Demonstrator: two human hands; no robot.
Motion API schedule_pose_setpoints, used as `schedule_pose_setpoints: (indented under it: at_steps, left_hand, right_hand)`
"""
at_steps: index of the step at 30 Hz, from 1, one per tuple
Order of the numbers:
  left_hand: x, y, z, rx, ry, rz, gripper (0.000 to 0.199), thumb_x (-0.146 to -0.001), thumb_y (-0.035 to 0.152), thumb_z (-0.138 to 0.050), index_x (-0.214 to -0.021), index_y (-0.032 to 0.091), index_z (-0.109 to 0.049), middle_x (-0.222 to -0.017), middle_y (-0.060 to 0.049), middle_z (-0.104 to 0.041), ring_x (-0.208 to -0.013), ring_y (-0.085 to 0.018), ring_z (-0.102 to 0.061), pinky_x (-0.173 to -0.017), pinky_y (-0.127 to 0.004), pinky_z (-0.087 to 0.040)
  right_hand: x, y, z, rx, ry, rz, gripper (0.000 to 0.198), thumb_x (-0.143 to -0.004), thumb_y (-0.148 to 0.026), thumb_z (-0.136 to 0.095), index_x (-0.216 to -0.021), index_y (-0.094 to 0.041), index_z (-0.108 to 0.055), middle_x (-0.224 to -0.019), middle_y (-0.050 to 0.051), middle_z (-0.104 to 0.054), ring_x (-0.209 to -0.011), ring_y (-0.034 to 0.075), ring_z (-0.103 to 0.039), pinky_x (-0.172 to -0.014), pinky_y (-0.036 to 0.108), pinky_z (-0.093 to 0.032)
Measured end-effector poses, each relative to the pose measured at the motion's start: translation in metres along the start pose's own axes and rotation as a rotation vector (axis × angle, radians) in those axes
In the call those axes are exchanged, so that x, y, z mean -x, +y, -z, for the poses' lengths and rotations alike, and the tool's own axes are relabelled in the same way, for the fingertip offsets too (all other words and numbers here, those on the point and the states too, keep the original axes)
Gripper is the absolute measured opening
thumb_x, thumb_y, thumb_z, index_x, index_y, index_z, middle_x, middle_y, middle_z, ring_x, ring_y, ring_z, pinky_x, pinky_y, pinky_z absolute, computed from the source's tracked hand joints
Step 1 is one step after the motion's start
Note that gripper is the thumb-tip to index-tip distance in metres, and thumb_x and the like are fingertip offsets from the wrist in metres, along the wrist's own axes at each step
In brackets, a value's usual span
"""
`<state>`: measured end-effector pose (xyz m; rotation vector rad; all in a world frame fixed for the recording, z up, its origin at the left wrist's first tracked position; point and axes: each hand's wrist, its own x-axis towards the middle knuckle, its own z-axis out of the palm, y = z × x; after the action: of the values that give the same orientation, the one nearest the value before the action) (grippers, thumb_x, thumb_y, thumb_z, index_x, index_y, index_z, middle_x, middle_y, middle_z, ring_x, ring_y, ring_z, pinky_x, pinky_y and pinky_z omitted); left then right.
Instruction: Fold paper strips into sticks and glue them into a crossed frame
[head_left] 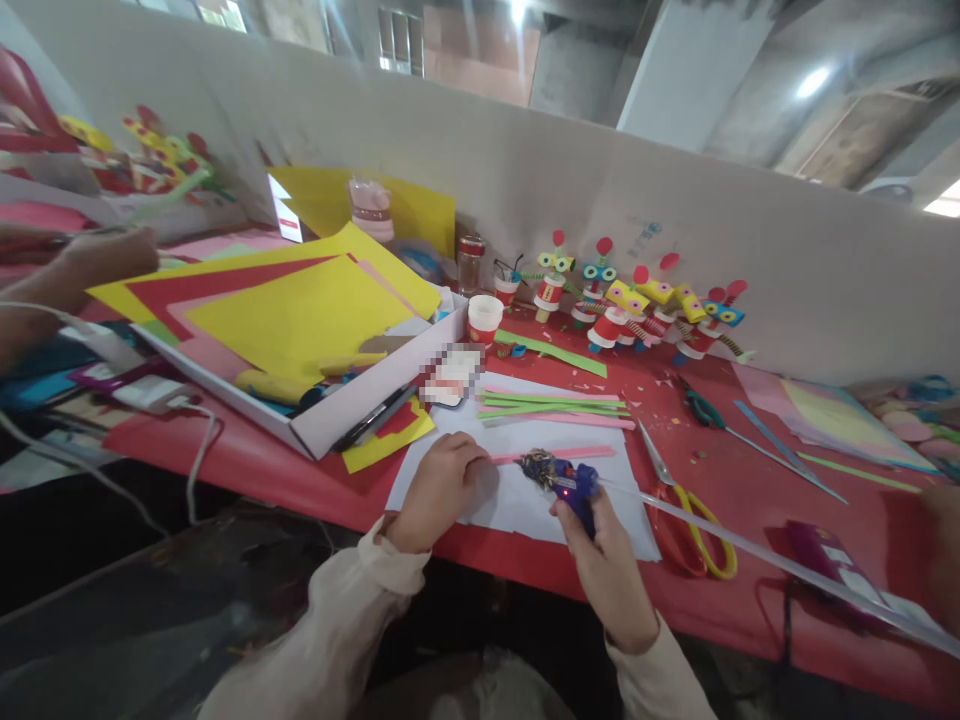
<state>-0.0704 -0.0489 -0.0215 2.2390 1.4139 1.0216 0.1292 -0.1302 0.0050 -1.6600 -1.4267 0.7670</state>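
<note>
Glue gun [574, 484] sat gripped in the right hand [609, 575] above the white sheet [517, 522] — light and stiff, I judged, best held by its handle — while the left hand [442, 488] pinched a pink strip [598, 452], probably limp and easily creased, on the sheet

A white box [405, 355] is standing on the red desk [757, 500], with yellow sheets [292, 310] lying across its top. A black pen [379, 415] is lying along the box's near right side. Behind the box, a pink bottle [371, 205] is standing before an upright yellow sheet [427, 205]. Just beside its right corner, a paper cup [486, 318] is standing upright. Well to the right of the box, paper figures [615, 325] are standing grouped, yellow-and-red-handled scissors [682, 500] are lying flat, and pastel sheets [847, 410] are resting stacked.
</note>
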Motion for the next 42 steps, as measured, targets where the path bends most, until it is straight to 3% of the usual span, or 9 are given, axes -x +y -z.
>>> schedule_pose_setpoints:
  at_steps: [12,28,42]
  left_hand:
    - [0.000,-0.001,0.000,-0.001,-0.025,0.000,0.022,-0.081,0.008,-0.049,-0.085,0.017,-0.068,-0.087,-0.005,-0.062,-0.085,-0.019,-0.056,-0.078,-0.032,-0.046]
    - [0.000,-0.002,-0.002,-0.007,0.000,-0.006,0.023,-0.083,0.010,-0.046,-0.084,0.016,-0.068,-0.085,-0.005,-0.061,-0.083,-0.019,-0.057,-0.078,-0.032,-0.046]
    - [-0.001,-0.006,-0.005,-0.002,0.034,-0.028,0.021,-0.082,0.012,-0.047,-0.082,0.016,-0.067,-0.086,-0.006,-0.063,-0.085,-0.020,-0.058,-0.080,-0.034,-0.047]
  right_hand:
    - [-0.006,-0.007,-0.015,0.071,-0.029,-0.003,0.034,-0.087,-0.042,-0.045,-0.114,-0.021,-0.050,-0.097,0.006,-0.069,-0.087,0.023,-0.065,-0.075,0.033,-0.048]
    - [-0.015,-0.001,0.004,0.149,0.027,0.002,0.038,-0.086,-0.044,-0.042,-0.113,-0.019,-0.051,-0.095,0.008,-0.069,-0.085,0.024,-0.064,-0.076,0.035,-0.047]
    - [-0.024,0.021,0.032,0.107,0.140,-0.063,0.041,-0.080,-0.046,-0.050,-0.110,-0.019,-0.058,-0.078,0.005,-0.067,-0.066,0.020,-0.061,-0.056,0.029,-0.043]
